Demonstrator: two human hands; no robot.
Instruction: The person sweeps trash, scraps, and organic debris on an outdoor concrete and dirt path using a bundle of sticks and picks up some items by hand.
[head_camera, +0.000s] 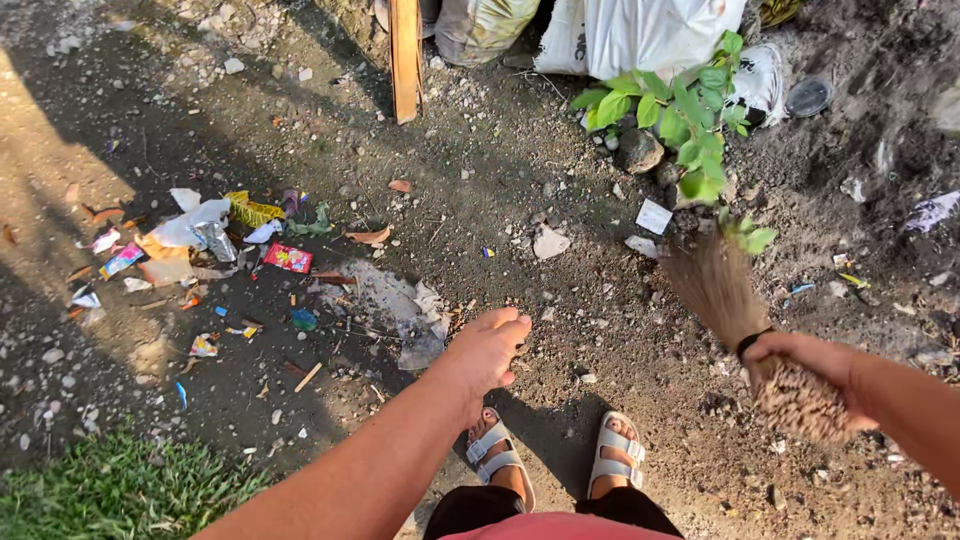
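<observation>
A stick broom (715, 285) was gripped at its bound end by the right hand (810, 365), the fingers clamped round the bundle, with the bristles fanned out toward the small leafy plant (680, 110) at the far right of the dirt ground (560, 180). The left hand (490, 345) was held out empty over the ground, its fingers loosely curled and clasping nothing. A heap of litter (200, 250), made up of wrappers, plastic scraps and dry leaves, was gathered toward the left edge of the ground, well apart from the broom. Loose paper scraps (600, 235) were scattered between the plant and the heap. The sweeping was judged best done with short, low strokes drawn leftward, so that the scraps would be carried to the heap, and the plant's stem would be spared.
</observation>
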